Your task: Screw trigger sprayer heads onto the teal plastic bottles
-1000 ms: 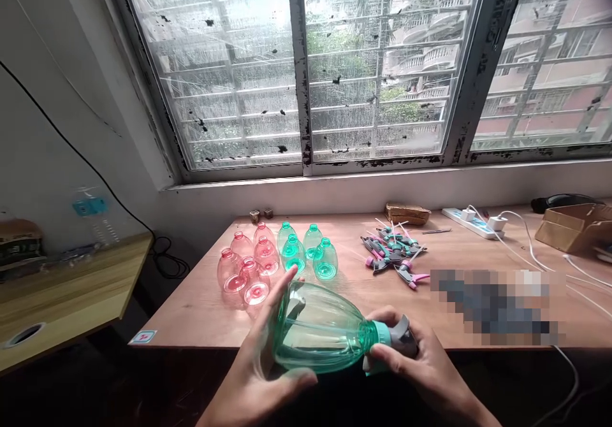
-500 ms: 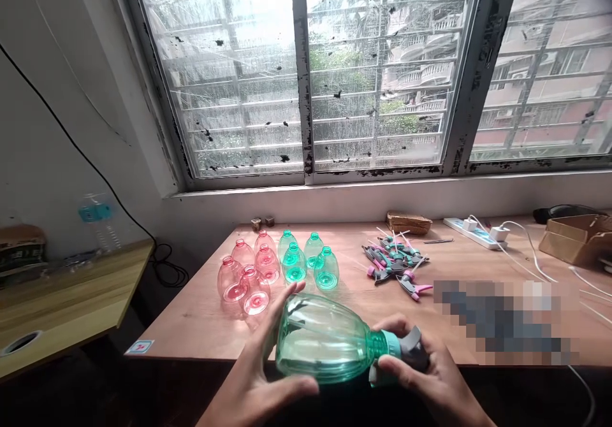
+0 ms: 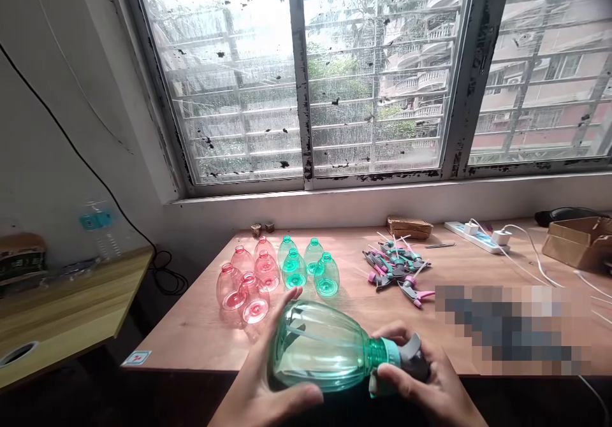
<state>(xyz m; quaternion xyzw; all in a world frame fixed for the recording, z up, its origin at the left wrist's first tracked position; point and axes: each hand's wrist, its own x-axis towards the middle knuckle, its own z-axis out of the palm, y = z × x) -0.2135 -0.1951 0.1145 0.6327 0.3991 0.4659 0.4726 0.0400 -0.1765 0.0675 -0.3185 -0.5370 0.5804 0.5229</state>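
A clear green spray bottle [image 3: 325, 347] lies on its side in the air at the table's front edge, its neck to the right. My left hand [image 3: 272, 376] is wrapped round its base, thumb below and fingers on the far side. At the neck, my right hand [image 3: 425, 376] grips the grey and teal spray head [image 3: 406, 354], with thumb and fingers on the collar. A thin straw runs inside the bottle. Beyond it stand several open green bottles [image 3: 326, 277] and several open pink bottles [image 3: 255, 299], all without spray heads.
A pile of pink, teal and grey spray heads [image 3: 394, 264] lies right of the bottles on the wooden table [image 3: 191, 338]. Behind are a brown basket [image 3: 408, 227], a power strip [image 3: 475, 237] with cables and a cardboard box [image 3: 576, 242]. A blurred patch [image 3: 507, 331] covers the right front.
The view has tilted slightly, so the table sits a little lower. Both hands keep their hold on the spray bottle and its head; the bottle has barely shifted.
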